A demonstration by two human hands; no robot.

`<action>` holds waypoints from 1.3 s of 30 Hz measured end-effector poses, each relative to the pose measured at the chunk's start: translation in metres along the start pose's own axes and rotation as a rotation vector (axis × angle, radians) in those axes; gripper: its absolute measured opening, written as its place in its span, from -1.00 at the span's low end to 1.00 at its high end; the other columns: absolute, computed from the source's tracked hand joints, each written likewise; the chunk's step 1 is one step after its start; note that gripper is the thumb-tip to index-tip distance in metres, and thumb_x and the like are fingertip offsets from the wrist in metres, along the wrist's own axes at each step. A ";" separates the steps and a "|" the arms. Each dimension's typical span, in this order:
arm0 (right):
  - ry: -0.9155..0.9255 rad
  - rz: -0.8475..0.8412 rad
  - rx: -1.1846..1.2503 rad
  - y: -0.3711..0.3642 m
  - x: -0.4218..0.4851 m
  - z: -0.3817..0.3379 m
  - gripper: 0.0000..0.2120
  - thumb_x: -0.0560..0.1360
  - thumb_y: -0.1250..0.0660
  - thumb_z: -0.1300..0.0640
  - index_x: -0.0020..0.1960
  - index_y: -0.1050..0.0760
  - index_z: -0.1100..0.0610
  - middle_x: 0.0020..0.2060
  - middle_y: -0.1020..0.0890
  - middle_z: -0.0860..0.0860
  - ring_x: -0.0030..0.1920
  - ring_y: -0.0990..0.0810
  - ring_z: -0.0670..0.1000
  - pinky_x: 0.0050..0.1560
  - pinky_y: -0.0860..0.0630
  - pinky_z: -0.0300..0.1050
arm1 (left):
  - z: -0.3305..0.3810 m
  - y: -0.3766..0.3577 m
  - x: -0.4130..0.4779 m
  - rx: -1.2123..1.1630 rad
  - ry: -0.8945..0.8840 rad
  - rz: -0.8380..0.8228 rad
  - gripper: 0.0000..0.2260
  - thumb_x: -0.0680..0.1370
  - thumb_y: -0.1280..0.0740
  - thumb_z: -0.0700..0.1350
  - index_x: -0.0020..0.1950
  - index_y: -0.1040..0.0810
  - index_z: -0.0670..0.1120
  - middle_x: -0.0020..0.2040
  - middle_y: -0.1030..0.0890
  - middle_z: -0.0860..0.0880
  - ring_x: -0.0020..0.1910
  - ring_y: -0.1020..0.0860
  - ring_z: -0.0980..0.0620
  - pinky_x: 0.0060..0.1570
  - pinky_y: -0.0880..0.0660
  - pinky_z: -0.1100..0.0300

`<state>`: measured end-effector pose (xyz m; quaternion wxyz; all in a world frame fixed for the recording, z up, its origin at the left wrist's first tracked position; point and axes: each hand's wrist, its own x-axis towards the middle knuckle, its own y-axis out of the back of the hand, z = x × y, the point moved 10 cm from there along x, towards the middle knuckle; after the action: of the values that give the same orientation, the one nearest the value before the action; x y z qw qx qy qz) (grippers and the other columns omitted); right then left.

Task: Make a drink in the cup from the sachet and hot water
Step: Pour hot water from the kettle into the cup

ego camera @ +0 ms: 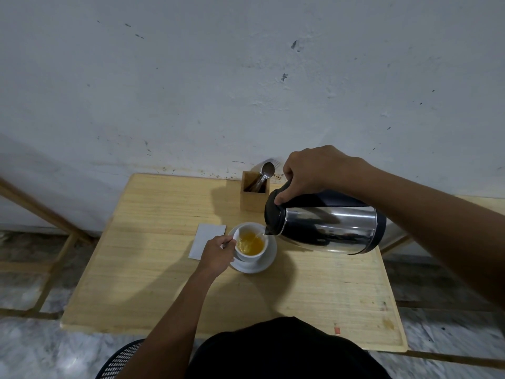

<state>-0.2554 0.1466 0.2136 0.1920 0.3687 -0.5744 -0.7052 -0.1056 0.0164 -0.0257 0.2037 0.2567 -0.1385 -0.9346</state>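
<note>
A white cup stands on a white saucer in the middle of the wooden table; it holds yellow-orange liquid. My right hand grips the black handle of a steel kettle, tilted with its spout over the cup's right rim, and a thin stream of water falls in. My left hand is at the cup's left side, its fingers closed on a thin metal handle, most likely a spoon; its bowl is hidden. A white sachet lies flat just left of the saucer, partly under my left hand.
A wooden holder with spoons stands at the table's back edge, against the white wall, just left of the kettle. A wooden frame stands left of the table. A dark mesh chair edge shows at the bottom.
</note>
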 end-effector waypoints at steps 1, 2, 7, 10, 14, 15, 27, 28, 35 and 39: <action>0.007 -0.002 0.002 0.000 0.000 -0.001 -0.47 0.24 -0.36 -0.48 -0.29 -0.40 -0.01 -0.34 -0.53 -0.12 -0.31 -0.48 -0.09 -0.31 -0.30 -0.16 | 0.000 0.000 0.000 0.000 0.000 0.002 -0.73 0.59 -0.25 -0.16 0.25 -0.53 -0.23 0.14 -0.58 -0.23 -0.21 -0.59 -0.06 -0.15 -0.57 0.13; 0.016 -0.007 0.005 0.000 0.000 -0.002 -0.47 0.23 -0.36 -0.49 -0.29 -0.40 -0.02 -0.33 -0.54 -0.12 -0.29 -0.50 -0.08 -0.29 -0.32 -0.15 | 0.000 0.001 0.001 0.001 -0.001 0.005 -0.73 0.59 -0.25 -0.16 0.25 -0.53 -0.23 0.13 -0.58 -0.23 -0.21 -0.59 -0.07 -0.13 -0.57 0.10; 0.054 -0.015 0.010 -0.003 -0.001 -0.005 -0.48 0.21 -0.37 -0.49 -0.29 -0.37 -0.05 -0.30 -0.53 -0.15 -0.20 -0.54 -0.03 -0.27 -0.33 -0.14 | 0.000 0.000 0.001 0.005 -0.013 0.013 -0.73 0.59 -0.26 -0.15 0.24 -0.53 -0.23 0.13 -0.59 -0.24 -0.19 -0.60 -0.07 -0.10 -0.59 0.07; 0.066 -0.011 -0.003 -0.003 -0.002 -0.007 -0.49 0.22 -0.37 -0.48 -0.30 -0.35 -0.05 -0.31 -0.52 -0.15 -0.21 -0.53 -0.04 -0.28 -0.32 -0.14 | 0.000 0.000 0.001 0.009 -0.015 0.012 -0.73 0.59 -0.26 -0.14 0.24 -0.53 -0.22 0.12 -0.59 -0.23 -0.22 -0.60 -0.06 -0.05 -0.60 0.01; 0.067 -0.001 -0.009 -0.001 -0.001 -0.008 -0.49 0.21 -0.38 -0.48 -0.29 -0.38 -0.04 -0.32 -0.52 -0.15 -0.23 -0.52 -0.05 -0.29 -0.30 -0.15 | -0.001 0.000 0.001 0.012 -0.010 0.006 -0.73 0.59 -0.26 -0.15 0.25 -0.52 -0.23 0.12 -0.58 -0.23 -0.21 -0.61 -0.09 -0.04 -0.58 0.01; 0.064 -0.001 -0.008 -0.001 -0.001 -0.007 -0.49 0.21 -0.38 -0.48 -0.30 -0.36 -0.05 -0.32 -0.51 -0.16 -0.23 -0.52 -0.04 -0.29 -0.29 -0.15 | -0.001 0.000 0.001 0.009 -0.006 0.005 -0.73 0.59 -0.26 -0.16 0.25 -0.52 -0.23 0.12 -0.58 -0.22 -0.21 -0.61 -0.10 -0.03 -0.58 0.01; 0.008 -0.006 -0.001 0.009 -0.003 0.004 -0.46 0.19 -0.40 -0.48 -0.31 -0.31 -0.04 -0.34 -0.48 -0.17 -0.32 -0.44 -0.12 -0.28 -0.28 -0.14 | -0.001 0.000 0.001 0.007 -0.011 -0.001 -0.73 0.59 -0.25 -0.14 0.25 -0.53 -0.22 0.14 -0.58 -0.22 -0.19 -0.60 -0.07 -0.14 -0.57 0.14; 0.007 -0.008 -0.002 0.010 -0.003 0.004 -0.46 0.19 -0.40 -0.48 -0.31 -0.32 -0.04 -0.34 -0.49 -0.16 -0.31 -0.45 -0.11 -0.28 -0.29 -0.14 | -0.001 0.000 0.001 0.008 -0.011 0.001 -0.73 0.59 -0.25 -0.15 0.25 -0.53 -0.22 0.13 -0.59 -0.22 -0.21 -0.60 -0.06 -0.14 -0.57 0.14; 0.017 -0.036 -0.006 0.013 -0.001 0.003 -0.46 0.19 -0.40 -0.48 -0.29 -0.36 -0.03 -0.31 -0.54 -0.14 -0.28 -0.49 -0.09 -0.31 -0.30 -0.15 | 0.000 0.000 0.002 0.007 -0.020 0.012 -0.74 0.59 -0.26 -0.16 0.24 -0.53 -0.23 0.11 -0.59 -0.25 -0.24 -0.59 -0.07 -0.20 -0.55 0.18; 0.017 -0.046 -0.027 0.015 0.000 0.001 -0.46 0.19 -0.40 -0.48 -0.29 -0.38 -0.03 -0.32 -0.56 -0.12 -0.28 -0.51 -0.08 -0.31 -0.31 -0.15 | -0.002 0.000 0.002 -0.003 -0.019 0.014 -0.75 0.59 -0.26 -0.16 0.23 -0.54 -0.23 0.09 -0.60 -0.24 -0.27 -0.59 -0.04 -0.21 -0.55 0.18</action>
<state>-0.2588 0.1436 0.2283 0.1856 0.3853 -0.5547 -0.7137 -0.1061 0.0150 -0.0278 0.2092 0.2464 -0.1409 -0.9358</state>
